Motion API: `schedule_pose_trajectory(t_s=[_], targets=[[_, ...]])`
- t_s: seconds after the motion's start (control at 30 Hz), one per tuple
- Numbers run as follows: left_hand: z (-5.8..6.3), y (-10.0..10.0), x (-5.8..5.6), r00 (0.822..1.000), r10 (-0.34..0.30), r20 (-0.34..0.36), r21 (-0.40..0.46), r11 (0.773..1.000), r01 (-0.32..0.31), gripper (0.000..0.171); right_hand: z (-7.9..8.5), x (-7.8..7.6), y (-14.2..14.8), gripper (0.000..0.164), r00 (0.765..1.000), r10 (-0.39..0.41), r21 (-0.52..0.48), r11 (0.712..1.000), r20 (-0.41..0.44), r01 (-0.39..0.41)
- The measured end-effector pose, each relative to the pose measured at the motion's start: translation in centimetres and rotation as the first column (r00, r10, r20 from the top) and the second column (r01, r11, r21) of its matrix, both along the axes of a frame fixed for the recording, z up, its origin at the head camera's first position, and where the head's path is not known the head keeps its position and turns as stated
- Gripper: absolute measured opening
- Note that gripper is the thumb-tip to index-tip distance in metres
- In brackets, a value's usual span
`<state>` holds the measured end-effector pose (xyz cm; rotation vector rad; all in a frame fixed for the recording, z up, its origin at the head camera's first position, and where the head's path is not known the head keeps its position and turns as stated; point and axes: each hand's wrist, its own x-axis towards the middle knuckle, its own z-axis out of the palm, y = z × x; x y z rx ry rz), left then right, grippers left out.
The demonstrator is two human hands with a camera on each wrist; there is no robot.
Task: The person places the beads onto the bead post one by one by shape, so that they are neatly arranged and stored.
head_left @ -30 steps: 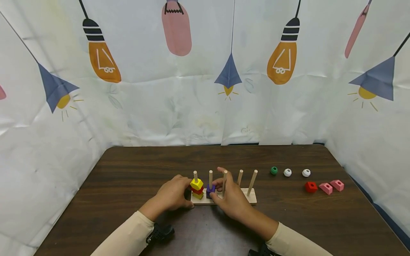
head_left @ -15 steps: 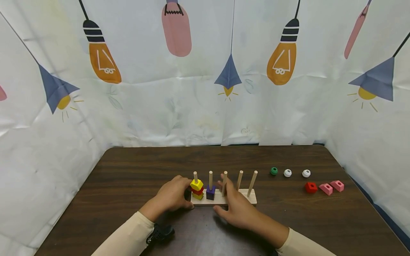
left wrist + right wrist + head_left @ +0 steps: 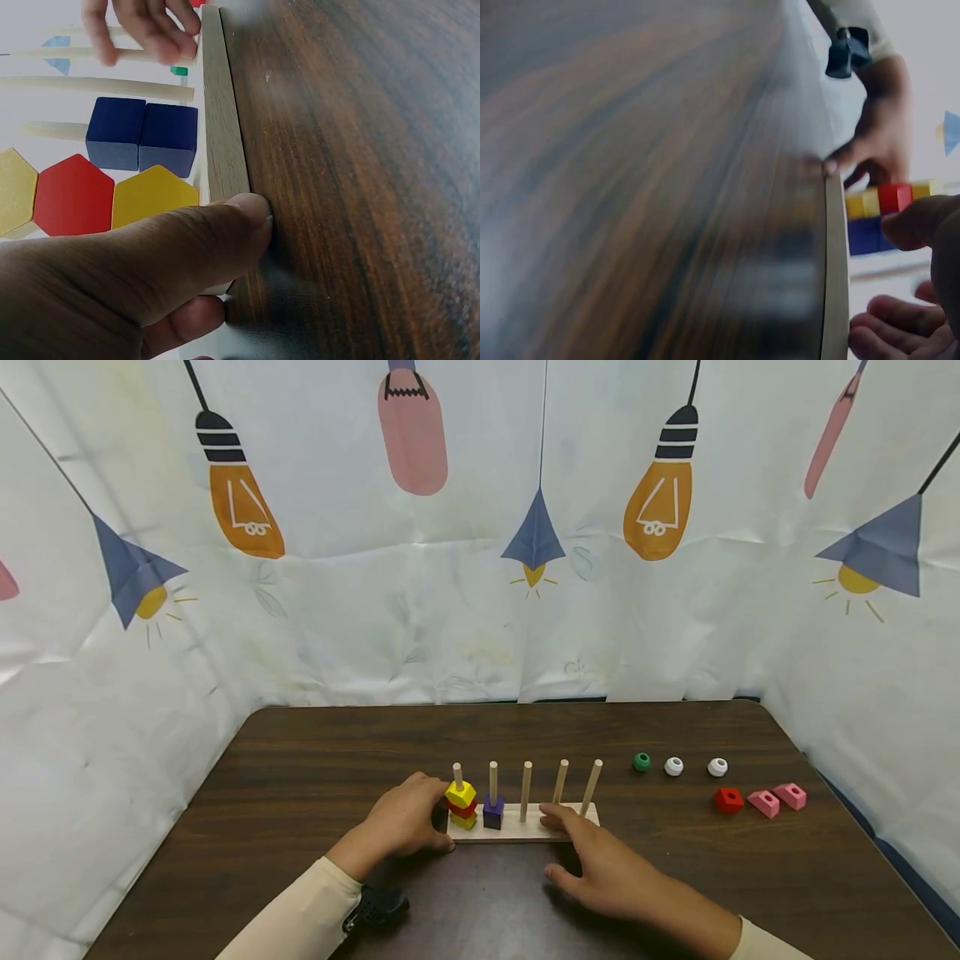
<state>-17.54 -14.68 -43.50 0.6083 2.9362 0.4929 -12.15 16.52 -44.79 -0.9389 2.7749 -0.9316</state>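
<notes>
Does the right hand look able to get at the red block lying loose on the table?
Probably yes: the right hand appears to hold nothing, and in the head view only bare table shows between it and the red block, whose top looks uncovered.

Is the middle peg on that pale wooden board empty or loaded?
Empty: the middle pale wooden peg shows bare down to the rectangular wooden board.

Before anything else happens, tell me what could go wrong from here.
The right hand is close to the fourth peg from the left and might knock it. The left hand grips only one end of the peg board, so a bump could swing the other end. The white beads lie loose on the table and might roll if nudged.
</notes>
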Motion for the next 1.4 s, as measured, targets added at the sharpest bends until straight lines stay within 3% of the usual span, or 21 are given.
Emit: schedule_pose_trajectory(t_s=[0.17, 0.33, 0.6, 0.73, 0.93, 1.17, 1.4], targets=[[-0.1, 0.0, 0.1, 1.000, 0.005, -0.001, -0.005, 1.000, -0.005, 0.056, -0.1, 0.1, 2.5, 0.045, 0.996, 0.027, 0.030, 0.999, -0.081, -0.025], [-0.1, 0.0, 0.1, 1.000, 0.004, 0.000, 0.000, 1.000, -0.004, 0.055, -0.2, -0.2, 5.0, 0.039, 0.989, 0.032, 0.011, 0.999, -0.143, -0.031], [0.1, 0.1, 0.2, 1.000, 0.007, 0.015, 0.003, 1.000, -0.007, 0.056, -0.4, -0.7, 8.5, 0.036, 0.979, -0.069, 0.072, 0.994, -0.193, 0.084], [0.0, 0.1, 0.1, 1.000, 0.005, 0.010, -0.005, 1.000, -0.005, 0.055, -0.1, -0.9, 10.5, 0.036, 0.953, -0.181, 0.086, 0.975, -0.243, 0.207], [0.0, 0.1, -0.1, 1.000, -0.005, 0.000, -0.011, 1.000, 0.005, 0.055, 0.8, -1.4, 13.7, 0.038, 0.888, -0.349, 0.054, 0.923, -0.299, 0.381], [0.1, 0.1, 0.0, 1.000, 0.005, 0.003, -0.016, 1.000, -0.005, 0.055, 1.1, -1.8, 16.6, 0.045, 0.825, -0.452, 0.075, 0.861, -0.340, 0.503], [0.0, 0.1, 0.1, 1.000, 0.008, 0.016, -0.011, 1.000, -0.008, 0.057, 0.5, -1.8, 17.8, 0.039, 0.826, -0.464, 0.110, 0.848, -0.321, 0.519]])
